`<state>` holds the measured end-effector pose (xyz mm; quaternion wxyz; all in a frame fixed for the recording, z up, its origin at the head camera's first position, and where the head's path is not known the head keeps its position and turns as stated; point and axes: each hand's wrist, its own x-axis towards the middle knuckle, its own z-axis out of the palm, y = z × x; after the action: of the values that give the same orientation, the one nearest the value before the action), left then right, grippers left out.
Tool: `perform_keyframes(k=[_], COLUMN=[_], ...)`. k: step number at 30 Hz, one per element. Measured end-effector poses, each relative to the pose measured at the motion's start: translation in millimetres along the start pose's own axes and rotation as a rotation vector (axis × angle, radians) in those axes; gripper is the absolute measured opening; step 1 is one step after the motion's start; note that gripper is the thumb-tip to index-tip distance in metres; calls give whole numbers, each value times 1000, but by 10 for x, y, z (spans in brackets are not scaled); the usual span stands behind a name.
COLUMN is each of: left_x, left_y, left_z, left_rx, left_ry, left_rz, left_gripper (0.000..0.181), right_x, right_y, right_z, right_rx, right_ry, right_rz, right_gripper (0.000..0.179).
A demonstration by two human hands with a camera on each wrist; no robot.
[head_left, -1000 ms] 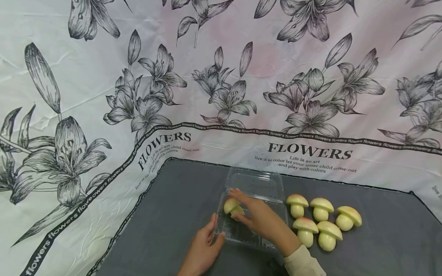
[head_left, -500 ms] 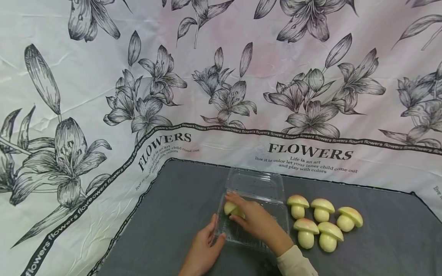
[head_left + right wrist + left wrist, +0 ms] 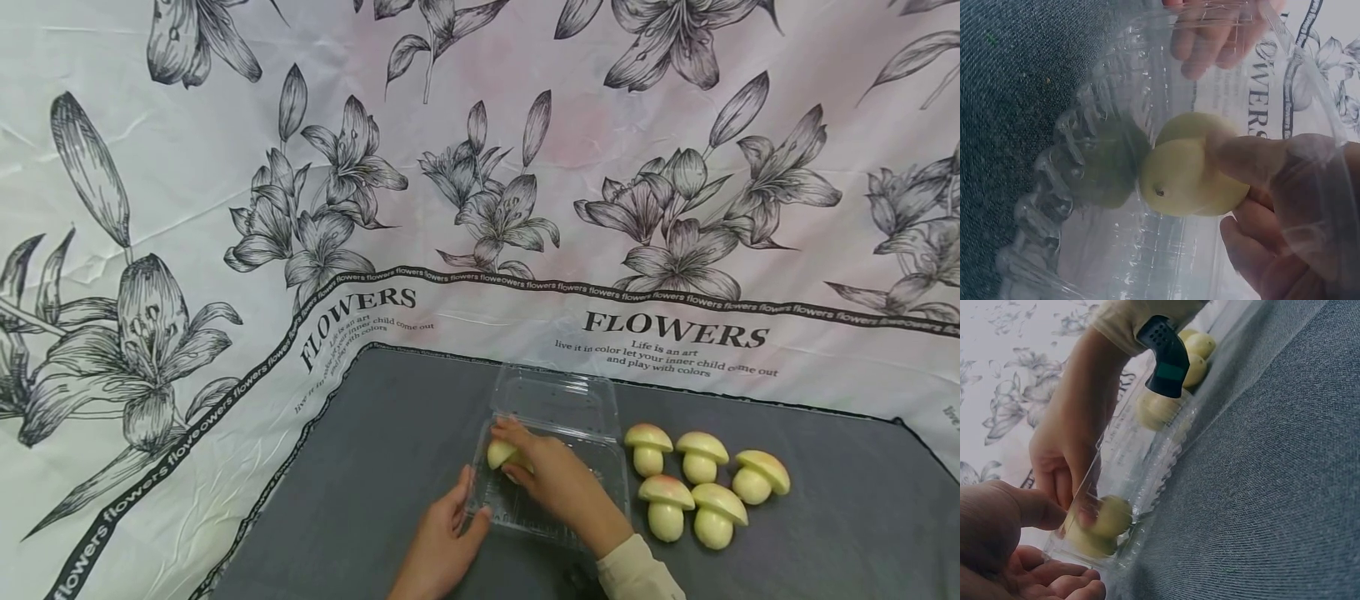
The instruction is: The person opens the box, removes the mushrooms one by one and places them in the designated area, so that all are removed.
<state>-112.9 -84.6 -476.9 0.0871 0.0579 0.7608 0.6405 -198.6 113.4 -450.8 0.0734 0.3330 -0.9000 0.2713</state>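
A clear plastic clamshell box [image 3: 558,525] lies with its lid [image 3: 555,396] folded back. Inside its left end, my right hand [image 3: 558,479] grips a yellow-green mushroom [image 3: 498,454] by thumb and fingers. The right wrist view shows this mushroom [image 3: 1172,178] through the plastic, with a small dark spot on its rounded end. At the box's left front corner, my left hand [image 3: 442,533] holds the edge. In the left wrist view the corner lies between the thumb and curled fingers of the left hand [image 3: 997,531]. The right palm hides part of the mushroom.
Right of the box, several similar mushrooms with pinkish caps [image 3: 701,454] lie in two loose rows on the grey cloth [image 3: 352,467]. A white floral sheet [image 3: 480,225] with printed lettering hangs behind and on the left.
My right hand has shifted slightly left and closed further over the mushroom, covering more of it. The left hand stays at the box corner.
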Motion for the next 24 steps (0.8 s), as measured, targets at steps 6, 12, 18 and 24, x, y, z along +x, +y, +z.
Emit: perform_keyframes(k=[6, 12, 18, 24], left_x=[4, -5, -4, 3], left_y=[14, 23, 22, 14], left_z=[-4, 2, -3, -10], left_rx=[-16, -8, -8, -14], left_ry=[6, 14, 11, 3], left_rz=[-21, -25, -28, -34], left_gripper=[80, 80, 80, 80], right_x=[13, 8, -15, -37], right_y=[-3, -15, -4, 8], right_z=[17, 5, -10, -68], right_rx=[-27, -14, -11, -12], right_ry=[21, 31, 41, 100], right_rz=[16, 63, 74, 47], right_gripper=[50, 48, 48, 47])
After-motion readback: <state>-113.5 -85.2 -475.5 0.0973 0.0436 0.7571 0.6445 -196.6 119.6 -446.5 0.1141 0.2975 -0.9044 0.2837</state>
